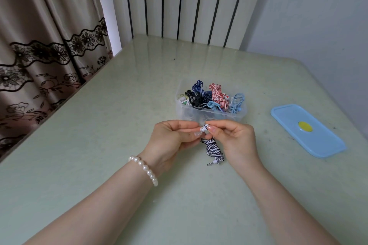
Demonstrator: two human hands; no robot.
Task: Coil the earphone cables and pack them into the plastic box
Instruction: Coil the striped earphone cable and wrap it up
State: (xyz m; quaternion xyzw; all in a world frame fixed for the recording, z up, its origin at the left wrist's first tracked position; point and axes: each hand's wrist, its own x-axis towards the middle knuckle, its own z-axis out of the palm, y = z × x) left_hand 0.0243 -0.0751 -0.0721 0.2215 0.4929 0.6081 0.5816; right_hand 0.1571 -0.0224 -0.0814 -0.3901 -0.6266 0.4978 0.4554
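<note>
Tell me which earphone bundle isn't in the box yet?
The black-and-white striped earphone bundle; both hands hold it above the table, while the other bundles sit in the clear plastic box.

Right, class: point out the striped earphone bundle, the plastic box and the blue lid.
striped earphone bundle [213, 150], head view, on the wound middle.
plastic box [199, 115], head view, on its clear near wall.
blue lid [318, 139], head view, on its flat top.

a pale green table [99, 125] stands by a lace-trimmed curtain [39, 36] and striped wall [179, 0].
</note>
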